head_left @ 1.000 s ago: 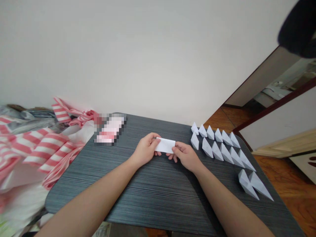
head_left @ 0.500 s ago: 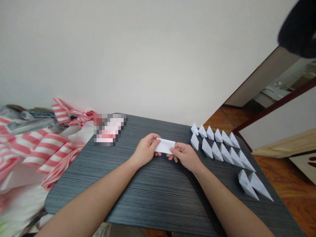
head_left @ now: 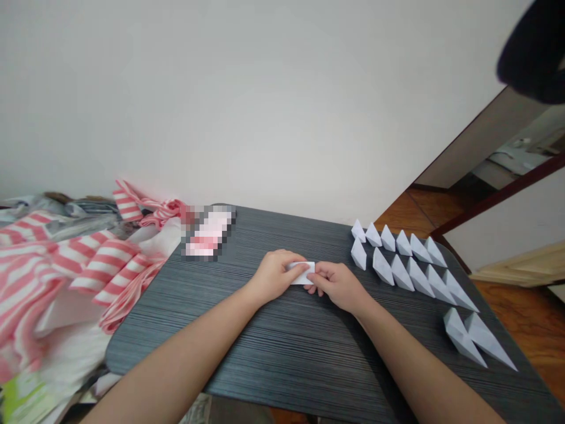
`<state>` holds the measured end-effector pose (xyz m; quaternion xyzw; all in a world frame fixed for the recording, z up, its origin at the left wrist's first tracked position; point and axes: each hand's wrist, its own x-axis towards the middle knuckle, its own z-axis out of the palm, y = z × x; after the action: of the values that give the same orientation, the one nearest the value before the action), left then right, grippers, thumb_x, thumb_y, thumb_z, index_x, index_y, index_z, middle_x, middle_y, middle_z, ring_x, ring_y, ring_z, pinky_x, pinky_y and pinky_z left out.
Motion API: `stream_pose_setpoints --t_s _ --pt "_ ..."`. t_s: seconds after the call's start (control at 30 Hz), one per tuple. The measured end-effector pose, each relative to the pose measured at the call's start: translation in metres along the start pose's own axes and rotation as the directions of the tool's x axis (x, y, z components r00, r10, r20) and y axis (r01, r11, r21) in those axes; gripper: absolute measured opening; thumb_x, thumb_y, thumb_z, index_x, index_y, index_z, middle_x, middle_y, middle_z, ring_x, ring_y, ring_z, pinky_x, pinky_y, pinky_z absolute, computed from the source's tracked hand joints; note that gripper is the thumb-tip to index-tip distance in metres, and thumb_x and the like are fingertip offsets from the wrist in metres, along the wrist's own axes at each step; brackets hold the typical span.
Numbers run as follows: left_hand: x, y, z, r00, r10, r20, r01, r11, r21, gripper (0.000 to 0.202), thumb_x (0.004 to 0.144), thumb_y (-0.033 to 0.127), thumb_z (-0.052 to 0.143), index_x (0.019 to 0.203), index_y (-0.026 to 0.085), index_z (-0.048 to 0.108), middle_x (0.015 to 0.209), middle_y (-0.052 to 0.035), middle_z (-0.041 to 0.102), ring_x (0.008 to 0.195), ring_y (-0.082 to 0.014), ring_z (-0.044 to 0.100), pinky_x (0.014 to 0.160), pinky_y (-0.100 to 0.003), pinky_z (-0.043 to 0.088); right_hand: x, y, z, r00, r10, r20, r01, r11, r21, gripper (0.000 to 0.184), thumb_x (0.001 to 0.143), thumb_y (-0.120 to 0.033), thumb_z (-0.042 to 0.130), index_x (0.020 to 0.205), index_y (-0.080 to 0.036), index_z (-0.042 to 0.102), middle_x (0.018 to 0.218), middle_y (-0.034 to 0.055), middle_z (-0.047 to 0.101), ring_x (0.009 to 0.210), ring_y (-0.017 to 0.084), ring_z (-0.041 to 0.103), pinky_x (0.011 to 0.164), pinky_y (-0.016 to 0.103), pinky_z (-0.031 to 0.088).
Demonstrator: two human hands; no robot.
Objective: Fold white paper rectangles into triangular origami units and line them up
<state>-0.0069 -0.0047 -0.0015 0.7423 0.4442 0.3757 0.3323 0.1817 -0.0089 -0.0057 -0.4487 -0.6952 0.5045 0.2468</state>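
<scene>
A small folded strip of white paper (head_left: 302, 273) lies mostly hidden between my two hands, just above the dark grey ribbed tabletop (head_left: 282, 347). My left hand (head_left: 276, 275) pinches its left end, and my right hand (head_left: 338, 287) grips its right end, with fingers curled over the top. To the right of my right hand stand several pointed folded white paper pieces (head_left: 382, 266) in neat rows, and none touches either hand. Two more lie apart near the right table edge (head_left: 463, 338).
A pixelated pink-and-white item (head_left: 207, 234) lies at the far edge of the table. Red-and-white striped plastic bags (head_left: 101, 265) are heaped beyond the left edge. Wooden floor (head_left: 525, 318) shows to the right, a white wall (head_left: 265, 106) stands behind, and a dark blurred object (head_left: 534, 53) fills the top right corner.
My hands have closed in over the paper, covering more of it. The whole scene sits slightly further right and lower in the view.
</scene>
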Motion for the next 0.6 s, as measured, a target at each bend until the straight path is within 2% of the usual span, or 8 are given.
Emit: stream_pose_setpoints --t_s 0.17,0.33,0.43,0.6 --pt "-0.0001 -0.0039 0.0004 0.997 -0.07 0.029 0.071 0.997 -0.03 0.027 0.085 0.035 0.049 0.083 0.018 0.071 0.081 -0.0031 0.069 0.074 -0.0141 0.059 0.068 -0.023 0.043 -0.0012 -0.0017 -0.0004 0.999 -0.032 -0.01 0.031 0.998 -0.048 0.023 0.088 -0.03 0.046 0.076 -0.016 0.059 0.065 0.0015 0.065 0.051 0.01 0.056 0.051 0.021 0.044" --pt "-0.0007 -0.0013 0.0006 0.993 -0.047 0.11 0.056 0.995 -0.08 0.028 0.085 0.033 0.048 0.082 0.017 0.07 0.078 -0.0018 0.068 0.072 -0.0132 0.059 0.065 -0.022 0.041 -0.0017 -0.0041 -0.0004 0.985 -0.114 -0.133 0.096 0.986 -0.14 0.016 0.088 -0.028 0.047 0.092 -0.019 0.06 0.058 -0.0032 0.058 0.048 0.01 0.053 0.051 0.022 0.041" --pt "-0.0011 0.0006 0.002 0.991 -0.041 0.13 0.051 0.996 -0.077 0.027 0.084 0.033 0.049 0.08 0.017 0.071 0.076 -0.0017 0.068 0.071 -0.0135 0.058 0.064 -0.022 0.041 -0.0018 -0.0047 -0.0002 0.973 -0.157 -0.167 0.123 0.972 -0.2 0.016 0.088 -0.028 0.048 0.085 -0.019 0.061 0.058 -0.0023 0.057 0.052 0.011 0.053 0.052 0.022 0.04" --pt "-0.0002 0.0012 0.0027 0.985 -0.124 0.12 0.134 0.988 -0.078 0.029 0.082 0.036 0.049 0.08 0.017 0.071 0.075 -0.0019 0.068 0.07 -0.0153 0.059 0.061 -0.023 0.041 -0.0011 -0.0015 -0.0008 0.965 -0.16 -0.206 0.118 0.973 -0.2 0.015 0.087 -0.029 0.05 0.08 -0.019 0.06 0.062 -0.0007 0.059 0.056 0.013 0.054 0.053 0.023 0.039"
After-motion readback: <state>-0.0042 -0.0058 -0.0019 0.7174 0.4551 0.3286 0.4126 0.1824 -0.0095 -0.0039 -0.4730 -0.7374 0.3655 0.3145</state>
